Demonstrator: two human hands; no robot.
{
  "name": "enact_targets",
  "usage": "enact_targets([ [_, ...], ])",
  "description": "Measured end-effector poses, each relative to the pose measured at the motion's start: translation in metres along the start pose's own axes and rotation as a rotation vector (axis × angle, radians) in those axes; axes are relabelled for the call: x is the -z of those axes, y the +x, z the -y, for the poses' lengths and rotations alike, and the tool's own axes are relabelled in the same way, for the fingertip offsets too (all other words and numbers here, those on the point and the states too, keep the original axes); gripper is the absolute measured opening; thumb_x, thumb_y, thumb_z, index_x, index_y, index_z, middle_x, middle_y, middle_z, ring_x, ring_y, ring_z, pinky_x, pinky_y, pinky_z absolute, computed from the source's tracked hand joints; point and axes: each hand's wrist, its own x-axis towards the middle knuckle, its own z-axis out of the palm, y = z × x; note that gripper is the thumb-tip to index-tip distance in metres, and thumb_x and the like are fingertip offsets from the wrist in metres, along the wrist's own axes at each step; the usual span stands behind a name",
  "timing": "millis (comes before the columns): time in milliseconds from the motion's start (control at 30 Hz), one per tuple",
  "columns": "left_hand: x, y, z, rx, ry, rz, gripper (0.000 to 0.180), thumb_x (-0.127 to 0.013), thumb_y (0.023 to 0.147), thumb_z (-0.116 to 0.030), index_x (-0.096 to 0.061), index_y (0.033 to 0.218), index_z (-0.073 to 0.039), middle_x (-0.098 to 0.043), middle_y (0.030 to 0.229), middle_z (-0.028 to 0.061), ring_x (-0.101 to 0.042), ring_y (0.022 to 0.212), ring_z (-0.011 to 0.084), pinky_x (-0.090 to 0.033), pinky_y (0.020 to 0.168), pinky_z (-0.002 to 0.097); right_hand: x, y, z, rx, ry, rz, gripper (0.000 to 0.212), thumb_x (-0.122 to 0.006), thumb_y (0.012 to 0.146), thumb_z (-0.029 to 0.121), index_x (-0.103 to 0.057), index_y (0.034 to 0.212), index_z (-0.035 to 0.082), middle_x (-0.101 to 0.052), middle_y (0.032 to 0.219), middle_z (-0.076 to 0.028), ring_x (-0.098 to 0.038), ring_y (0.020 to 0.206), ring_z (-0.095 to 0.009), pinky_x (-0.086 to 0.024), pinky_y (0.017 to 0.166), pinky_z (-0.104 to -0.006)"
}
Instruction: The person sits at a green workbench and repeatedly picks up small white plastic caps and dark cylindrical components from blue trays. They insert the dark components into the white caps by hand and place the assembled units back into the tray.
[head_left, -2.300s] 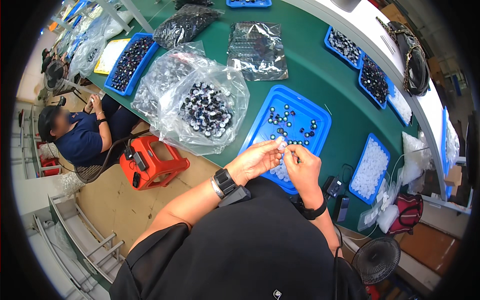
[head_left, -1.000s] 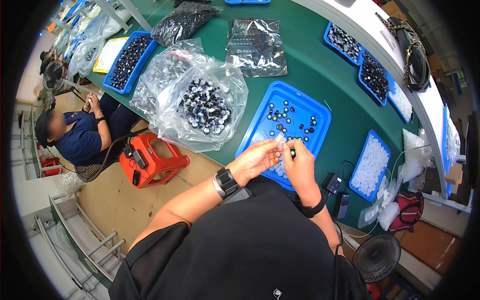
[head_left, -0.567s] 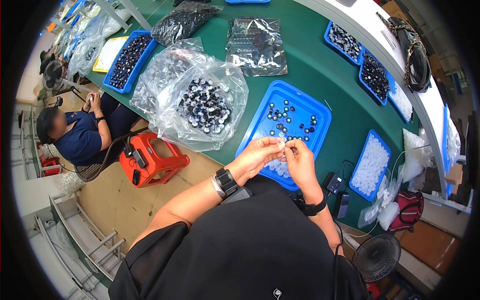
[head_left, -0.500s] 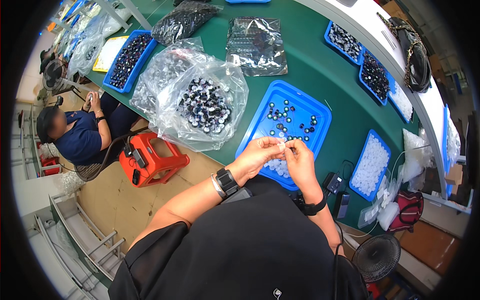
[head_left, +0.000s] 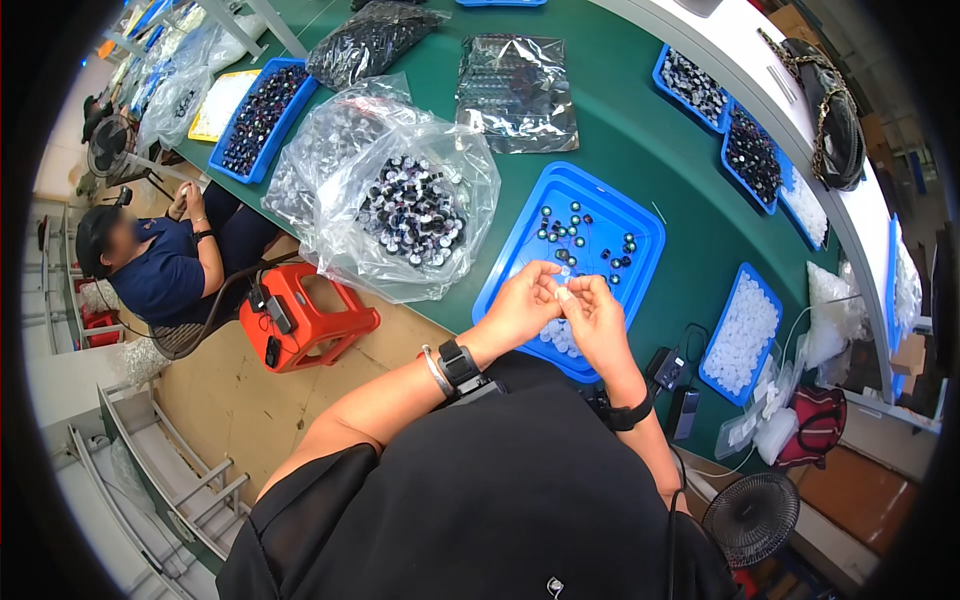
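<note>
Over a blue tray (head_left: 610, 208), my left hand (head_left: 522, 308) and my right hand (head_left: 598, 322) meet fingertip to fingertip. Both are closed in a pinch around a small white piece (head_left: 563, 293), too small and covered to make out fully. Beyond my fingers in the tray lie several dark, shiny round pieces (head_left: 573, 241), some with thin wires or threads. White translucent caps (head_left: 558, 337) are heaped at the tray's near end, partly hidden by my hands.
Left of the tray, an opened clear bag (head_left: 410, 215) holds dark and white pieces. A blue tray of white caps (head_left: 742, 330) stands right, near a small black box (head_left: 664, 368). A co-worker (head_left: 165, 255) sits left behind a red stool (head_left: 310, 318).
My fingertips have shifted slightly, with the left fingers rising and bending more around the small piece. The view has moved a little. Trays and bag stay in place.
</note>
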Motion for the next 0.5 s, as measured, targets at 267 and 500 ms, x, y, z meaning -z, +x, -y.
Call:
enact_targets([
  [267,0.002,0.001,0.006,0.037,0.061,0.036,0.029,-0.069,0.082,-0.008,-0.054,0.106,-0.001,-0.056,0.084,0.0008,-0.055,0.075,0.0057,-0.048,0.068,0.0201,0.005,0.006,0.007,0.252,-0.43,-0.216,0.012,-0.065,0.085,0.009,-0.061,0.081,-0.002,-0.063,0.076,-0.004,-0.059,0.071,-0.01,-0.048,0.062,-0.0269],
  [500,-0.001,-0.006,-0.01,0.243,-0.488,0.081,0.023,-0.067,0.085,-0.014,-0.056,0.099,-0.001,-0.061,0.092,0.0068,-0.061,0.085,0.0129,-0.051,0.077,0.0245,0.01,0.009,-0.006,0.127,-0.17,-0.233,0.013,-0.064,0.085,0.01,-0.059,0.085,-0.002,-0.061,0.073,-0.009,-0.059,0.064,-0.016,-0.047,0.059,-0.0277],
])
